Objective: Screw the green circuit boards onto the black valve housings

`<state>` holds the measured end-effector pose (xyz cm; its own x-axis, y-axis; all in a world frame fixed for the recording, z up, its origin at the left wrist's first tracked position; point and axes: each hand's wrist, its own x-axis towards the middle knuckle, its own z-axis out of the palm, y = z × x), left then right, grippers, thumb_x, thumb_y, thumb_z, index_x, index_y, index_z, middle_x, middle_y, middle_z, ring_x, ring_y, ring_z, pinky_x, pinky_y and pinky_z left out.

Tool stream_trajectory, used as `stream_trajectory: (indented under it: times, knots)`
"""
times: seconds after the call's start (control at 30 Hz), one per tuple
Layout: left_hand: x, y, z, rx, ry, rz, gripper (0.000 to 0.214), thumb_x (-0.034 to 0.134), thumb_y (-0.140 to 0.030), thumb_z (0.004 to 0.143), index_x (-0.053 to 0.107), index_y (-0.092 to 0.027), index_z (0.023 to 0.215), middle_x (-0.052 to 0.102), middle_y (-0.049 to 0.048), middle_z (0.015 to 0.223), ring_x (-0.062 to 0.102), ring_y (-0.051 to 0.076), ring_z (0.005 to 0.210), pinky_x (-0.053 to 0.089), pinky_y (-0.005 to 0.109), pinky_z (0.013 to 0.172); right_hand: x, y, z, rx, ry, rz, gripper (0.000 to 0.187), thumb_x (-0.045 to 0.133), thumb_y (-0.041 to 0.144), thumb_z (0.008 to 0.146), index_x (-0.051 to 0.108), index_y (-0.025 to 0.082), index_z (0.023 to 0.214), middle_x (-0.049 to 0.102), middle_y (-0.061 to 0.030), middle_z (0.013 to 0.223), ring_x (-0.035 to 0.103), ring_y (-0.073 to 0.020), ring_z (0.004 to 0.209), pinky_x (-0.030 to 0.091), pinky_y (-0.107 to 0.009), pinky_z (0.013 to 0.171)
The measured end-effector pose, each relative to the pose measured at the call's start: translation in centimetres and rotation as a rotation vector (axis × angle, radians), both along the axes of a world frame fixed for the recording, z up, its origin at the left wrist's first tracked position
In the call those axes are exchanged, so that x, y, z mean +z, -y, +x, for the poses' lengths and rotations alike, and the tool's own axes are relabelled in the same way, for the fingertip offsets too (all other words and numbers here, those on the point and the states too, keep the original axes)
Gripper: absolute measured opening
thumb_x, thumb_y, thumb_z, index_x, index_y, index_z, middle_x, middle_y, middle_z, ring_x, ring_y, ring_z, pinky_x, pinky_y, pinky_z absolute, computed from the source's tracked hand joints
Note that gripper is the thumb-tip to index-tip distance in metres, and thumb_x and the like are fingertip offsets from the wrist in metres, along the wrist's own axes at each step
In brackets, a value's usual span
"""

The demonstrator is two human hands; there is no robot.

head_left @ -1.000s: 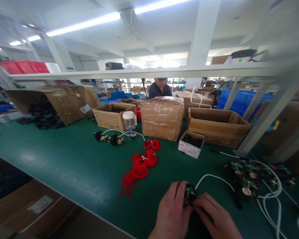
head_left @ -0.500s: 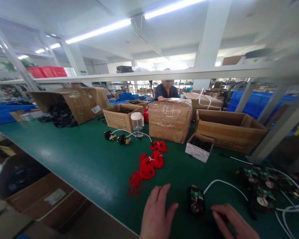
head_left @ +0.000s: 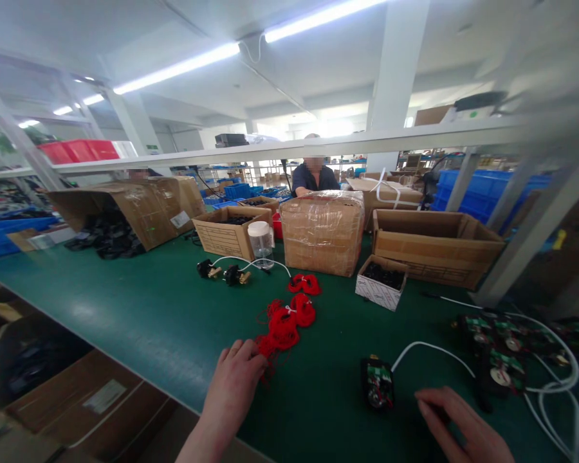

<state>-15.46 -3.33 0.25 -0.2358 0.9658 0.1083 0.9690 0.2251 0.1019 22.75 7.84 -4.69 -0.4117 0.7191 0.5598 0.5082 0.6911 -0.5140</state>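
Note:
Red wires lie in coiled, tied bundles down the middle of the green bench. My left hand has its fingers curled onto the nearest, looser bundle; the fingertips are partly hidden. To the right of it sits a black housing with an open back, showing a green circuit board, red wires and a white cable. Just right of this housing is my right hand, thumb and fingertips close together with nothing visible between them. Several similar black housings are grouped at the far right.
Two black plug-like parts with brass pins lie beyond the wires. Behind stand a clear jar, a taped carton, a small white box of black parts and a long open carton. A person sits across the bench.
My left hand has moved left from the bare bench onto the nearest red wire bundle, and its fingers have closed there. My right hand has barely moved. The view has shifted slightly.

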Motion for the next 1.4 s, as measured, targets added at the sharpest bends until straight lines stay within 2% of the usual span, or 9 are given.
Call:
stream_trajectory:
  times: [0.17,0.33,0.43,0.57,0.77,0.9,1.1,1.27,1.4]
  knots:
    - [1.9,-0.6,-1.0,0.019,0.259,0.163,0.018,0.056,-0.02,0.088,0.072,-0.025,0.085,0.071,0.0046,0.096,0.061,0.024,0.094,0.043,0.037,0.084,-0.9,-0.1,0.6,-0.014,0.026,-0.071,0.019,0.06,0.044,0.092,0.069,0.028,0.097,0.074,-0.0036,0.087,0.074,-0.0206,0.076,0.063,-0.024,0.068]
    - [6.9,-1.1,-2.0,0.094,0.774,0.341,0.023,0.063,-0.043,0.083,0.07,-0.021,0.087,0.071,0.0016,0.084,0.066,0.022,0.083,0.049,0.032,0.08,-0.3,0.2,0.4,-0.003,0.015,-0.081,0.018,0.06,0.042,0.093,0.07,0.027,0.097,0.073,-0.0037,0.087,0.074,-0.02,0.076,0.062,-0.023,0.067]
    - [9.5,-1.3,-1.9,0.087,0.864,0.377,0.026,0.068,-0.045,0.08,0.07,-0.02,0.088,0.071,0.0004,0.084,0.064,0.02,0.084,0.048,0.029,0.079,0.4,0.5,0.1,-0.009,-0.017,-0.063,0.018,0.06,0.042,0.093,0.07,0.027,0.095,0.073,-0.0035,0.085,0.074,-0.0196,0.074,0.062,-0.022,0.066]
    - [11.5,-1.6,-0.9,0.1,0.885,0.422,0.026,0.071,-0.044,0.077,0.07,-0.02,0.087,0.07,-0.0006,0.082,0.063,0.02,0.083,0.047,0.028,0.078,0.3,0.7,0.1,-0.003,-0.033,-0.099,0.018,0.06,0.042,0.093,0.07,0.028,0.095,0.072,-0.0032,0.085,0.073,-0.0196,0.074,0.062,-0.023,0.067]
    - [12.3,-2.1,1.2,0.075,0.975,0.378,0.026,0.072,-0.044,0.077,0.071,-0.02,0.086,0.069,-0.0006,0.082,0.063,0.019,0.084,0.047,0.028,0.077,1.7,0.7,-0.9,0.032,-0.043,-0.25,0.02,0.053,0.041,0.098,0.066,0.026,0.102,0.069,-0.0042,0.093,0.069,-0.02,0.081,0.058,-0.028,0.072]
    - [12.4,-2.6,3.8,0.024,1.126,0.236,0.027,0.072,-0.045,0.078,0.069,-0.02,0.088,0.069,-0.0017,0.082,0.062,0.018,0.081,0.047,0.027,0.074,5.5,0.9,-3.7,0.105,-0.072,-0.356,0.02,0.047,0.031,0.1,0.065,0.024,0.106,0.066,-0.0052,0.098,0.065,-0.0209,0.088,0.054,-0.032,0.077]
    - [12.3,-3.7,8.1,-0.063,1.175,0.061,0.032,0.07,-0.047,0.077,0.068,-0.018,0.089,0.067,0.0004,0.08,0.061,0.018,0.075,0.046,0.029,0.069,10.6,1.0,-7.8,0.259,-0.277,-0.488,0.02,0.057,0.019,0.089,0.068,0.022,0.106,0.063,-0.0034,0.098,0.062,-0.0187,0.088,0.051,-0.032,0.08]
    - [12.3,-4.7,10.6,-0.194,1.141,-0.04,0.024,0.068,-0.042,0.076,0.069,-0.019,0.083,0.067,0.0003,0.078,0.06,0.019,0.079,0.046,0.03,0.074,11.6,0.6,-8.5,0.451,-0.392,-0.591,0.043,0.063,0.012,0.08,0.064,0.024,0.121,0.066,-0.0024,0.113,0.062,-0.0187,0.101,0.049,-0.032,0.088]
    - [12.2,-4.9,11.9,-0.197,1.103,-0.089,0.025,0.064,-0.043,0.078,0.068,-0.02,0.087,0.068,0.0011,0.081,0.063,0.021,0.084,0.047,0.032,0.077,11.0,0.6,-8.0,0.419,-0.433,-0.726,0.02,0.064,0.014,0.082,0.069,0.019,0.101,0.066,0.0015,0.087,0.059,-0.0135,0.077,0.047,-0.025,0.07]
